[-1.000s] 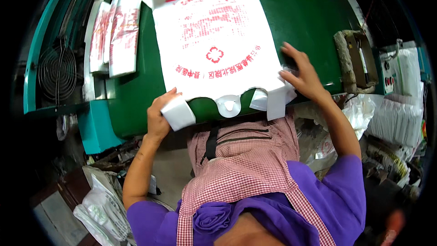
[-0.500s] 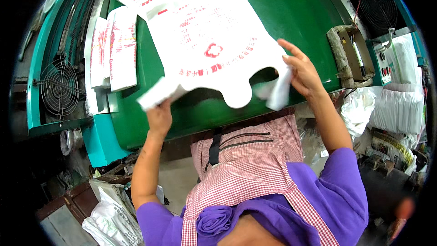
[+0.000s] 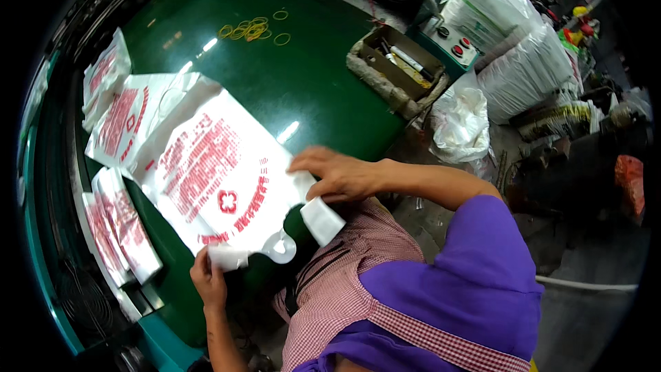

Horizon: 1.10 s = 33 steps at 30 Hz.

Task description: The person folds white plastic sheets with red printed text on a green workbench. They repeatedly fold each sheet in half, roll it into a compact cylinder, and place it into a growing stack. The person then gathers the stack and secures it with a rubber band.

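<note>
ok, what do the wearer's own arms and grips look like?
Left grip and right grip: bare human hands, no gloves. Forearms bare, no cables seen. Right sleeve: short, plain purple fabric. Left sleeve can't be made out.

Head view: left fisheye of a worn pair, facing down from close above left hand (image 3: pixel 208 280), right hand (image 3: pixel 342 175) and green bench (image 3: pixel 323 93).

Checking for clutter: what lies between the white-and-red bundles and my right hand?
A strip of green table, then the spread white bag with red print, as the head view shows.
</note>
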Each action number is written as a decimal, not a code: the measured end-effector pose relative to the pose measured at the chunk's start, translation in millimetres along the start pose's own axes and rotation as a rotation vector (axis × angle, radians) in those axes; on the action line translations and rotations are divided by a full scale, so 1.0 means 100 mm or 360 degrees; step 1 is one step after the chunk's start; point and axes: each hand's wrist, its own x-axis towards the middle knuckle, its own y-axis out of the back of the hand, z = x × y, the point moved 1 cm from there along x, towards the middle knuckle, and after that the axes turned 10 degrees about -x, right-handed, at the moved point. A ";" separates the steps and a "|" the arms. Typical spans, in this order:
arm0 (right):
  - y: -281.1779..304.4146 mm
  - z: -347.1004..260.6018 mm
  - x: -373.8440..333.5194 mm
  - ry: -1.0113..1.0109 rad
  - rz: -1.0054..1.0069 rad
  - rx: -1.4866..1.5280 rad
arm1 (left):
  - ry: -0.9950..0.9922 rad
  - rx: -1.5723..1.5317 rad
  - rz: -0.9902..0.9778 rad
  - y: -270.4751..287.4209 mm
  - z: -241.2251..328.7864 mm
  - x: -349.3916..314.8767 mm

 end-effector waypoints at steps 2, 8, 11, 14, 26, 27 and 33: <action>-0.14 0.07 0.15 -0.0116 -0.0630 0.0388 | 0.0131 0.0285 -0.0194 -0.14 0.09 0.40; -0.70 0.14 0.89 -0.0601 -0.0273 0.0486 | -0.0182 0.1084 -0.0207 -0.52 -0.14 0.70; -0.89 -0.03 0.87 -0.0507 -0.0614 0.0058 | -0.0843 0.1177 -0.0300 -0.37 0.01 0.31; -0.85 -0.23 0.84 -0.0332 -0.0751 -0.0077 | -0.0405 0.1149 -0.1105 -0.46 0.31 -0.13; -0.45 -0.07 1.06 -0.0175 -0.0180 0.0158 | 0.0249 0.0749 -0.0583 -0.25 0.20 0.70; -0.48 -0.13 1.10 -0.0091 -0.0208 0.0048 | 0.0268 0.0345 -0.0638 -0.16 0.05 0.90; -0.85 -0.08 0.90 -0.0051 -0.0572 -0.0419 | -0.0470 0.0912 -0.0113 -0.23 0.21 0.60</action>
